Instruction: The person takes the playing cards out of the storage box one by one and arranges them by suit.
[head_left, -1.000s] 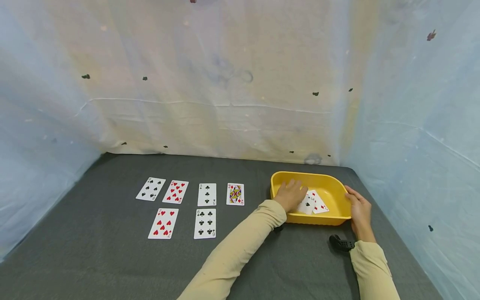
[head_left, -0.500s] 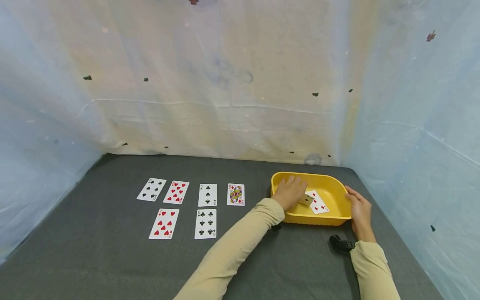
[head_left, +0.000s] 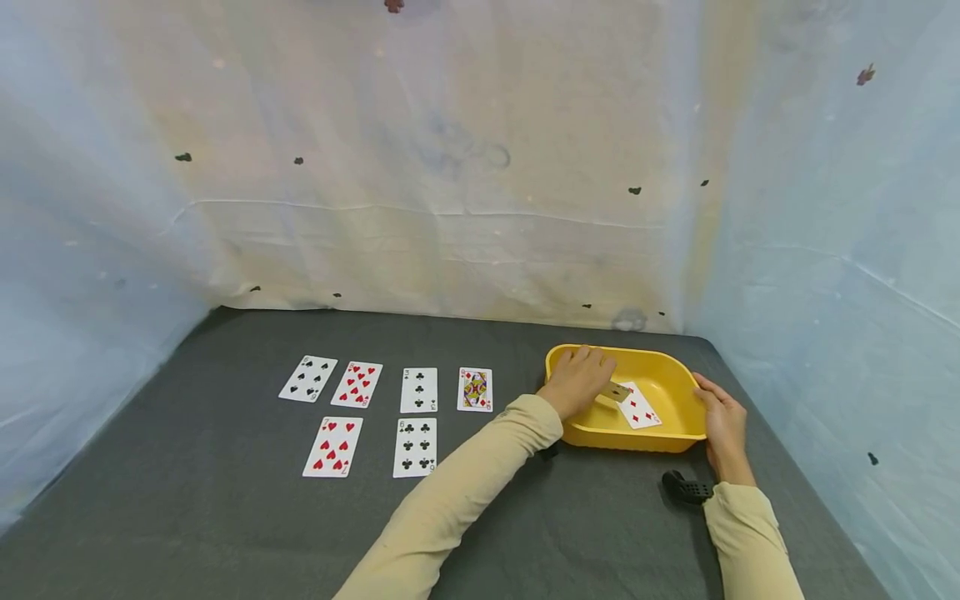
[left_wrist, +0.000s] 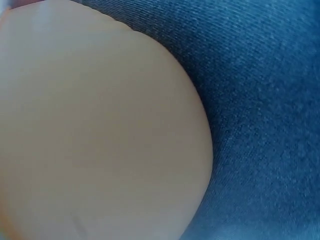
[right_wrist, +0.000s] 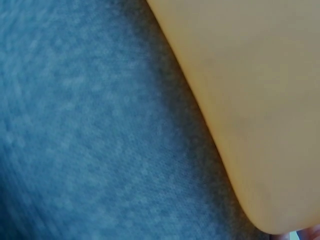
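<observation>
Head view showed the left hand (head_left: 577, 383) reaching over the near-left rim of a yellow tray (head_left: 675, 435), fingers curled and pinching a card (head_left: 617, 392) lifted on edge off the tray floor, its face turned away so its value could not be read. Just beside it, at about three o'clock from that hand, a diamond card (head_left: 639, 406) lay flat and face up in the tray. The right hand (head_left: 722, 421) rested against the tray's right wall at three o'clock, fingers laid along the rim and loosely bent; whether they gripped it could not be told. Both wrist views showed only yellow plastic against the dark cloth.

Out at nine o'clock from the tray, six cards (head_left: 417, 390) lay face up in two rows on the dark tabletop (head_left: 187, 517). A small black object (head_left: 684, 487) sat near the right sleeve.

The pinch looked thin, on one edge only, so the card could slip and drop back, possibly landing across the diamond card. A drag of the fingertips could also catch that second card and bring it along. If the right hand eased off, the light tray might slide on the cloth.
</observation>
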